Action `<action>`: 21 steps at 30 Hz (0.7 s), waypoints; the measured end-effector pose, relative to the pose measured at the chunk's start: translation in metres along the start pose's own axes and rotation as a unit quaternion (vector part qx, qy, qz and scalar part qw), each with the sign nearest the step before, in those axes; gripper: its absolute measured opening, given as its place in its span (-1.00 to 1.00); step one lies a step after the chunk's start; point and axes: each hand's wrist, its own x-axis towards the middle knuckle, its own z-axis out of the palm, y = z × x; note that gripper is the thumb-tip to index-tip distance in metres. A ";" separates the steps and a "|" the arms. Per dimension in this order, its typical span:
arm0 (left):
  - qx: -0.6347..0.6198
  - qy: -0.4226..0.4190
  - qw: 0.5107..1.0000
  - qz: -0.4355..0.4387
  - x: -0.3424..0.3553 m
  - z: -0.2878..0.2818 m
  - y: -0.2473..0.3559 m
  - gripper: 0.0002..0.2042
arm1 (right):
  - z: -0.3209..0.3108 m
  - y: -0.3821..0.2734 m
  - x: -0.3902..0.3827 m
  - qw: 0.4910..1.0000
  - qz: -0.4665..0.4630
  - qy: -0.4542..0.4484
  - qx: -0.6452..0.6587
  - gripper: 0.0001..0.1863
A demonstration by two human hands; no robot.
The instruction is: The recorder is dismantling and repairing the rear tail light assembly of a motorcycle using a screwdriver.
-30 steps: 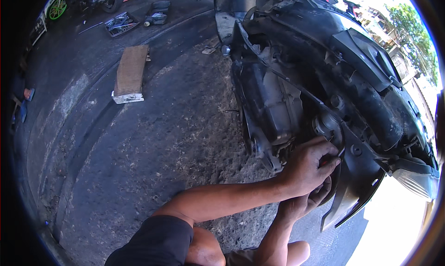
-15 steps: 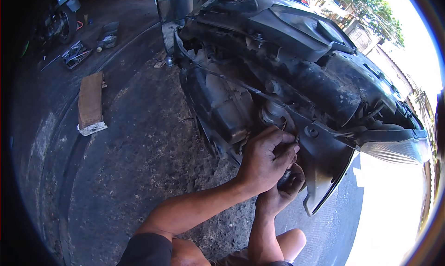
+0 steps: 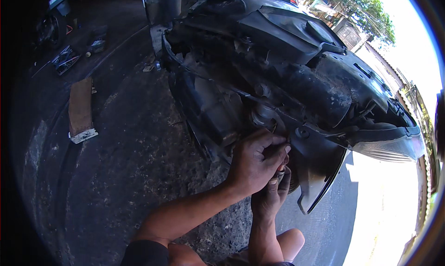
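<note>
At the lower front corner of a car with its outer panels off, my left hand [image 3: 255, 163] is closed in a pinch, thumb and forefinger pressed together. What it pinches is too small to make out. Just below it, my right hand [image 3: 269, 197] points upward with bent fingers closed around a small shiny piece [image 3: 281, 173], mostly hidden by the fingers. Both hands nearly touch each other. Beside the fingertips hangs a dark splash panel [image 3: 320, 150] with a round hole. Right above the hands is a round ribbed part [image 3: 263, 114] of the car.
The car's dark front frame [image 3: 296, 76] fills the upper right, with a clear headlight [image 3: 389, 147] at its corner. A brown board [image 3: 81, 106] with a white end lies on the stained floor at left. Beyond it sit a tool tray [image 3: 65, 60] and a dark open case [image 3: 97, 38].
The view has shifted slightly, so the car and hands appear a little further left. The right hand's fingers have straightened upward, and a shiny piece shows between them. The left hand keeps its pinch.
</note>
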 end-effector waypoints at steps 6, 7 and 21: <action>0.070 -0.012 0.996 0.044 -0.002 -0.009 -0.007 -0.95 | -0.006 0.004 -0.016 0.996 0.060 0.023 -0.057 -0.54; 0.064 -0.007 0.997 0.043 -0.002 -0.009 -0.006 -0.94 | -0.008 0.007 -0.022 0.996 0.064 0.018 -0.058 -0.49; 0.101 -0.116 0.971 0.181 -0.015 -0.028 0.021 -0.71 | -0.117 0.107 -0.184 0.660 0.287 -0.501 -0.481 -0.51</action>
